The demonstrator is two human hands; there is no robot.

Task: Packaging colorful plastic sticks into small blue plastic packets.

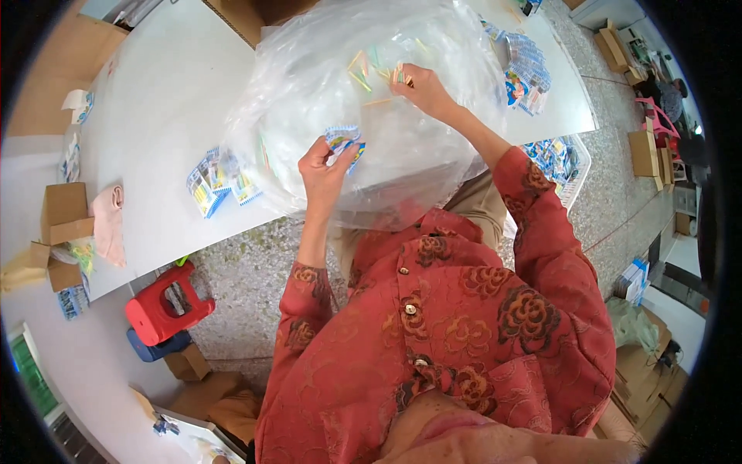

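Note:
My left hand (320, 168) pinches a small blue-and-white printed packet (340, 138) above a large clear plastic bag (297, 85). Whether the packet's mouth is parted is too small to tell. Farther off and to the right, my right hand (423, 93) closes its fingers on a few thin coloured sticks (399, 75). More loose sticks (360, 80) in yellow, green and orange lie on the plastic beside that hand. The bag spreads over the table's near edge toward my lap.
Flat printed packets (210, 184) lie left of the bag on the white table (154, 85). A fanned pile of packets (528, 73) sits at the right. Below it stands a white basket (576, 174) of packets. A red stool (166, 305) and a pink cloth (108, 220) are at left.

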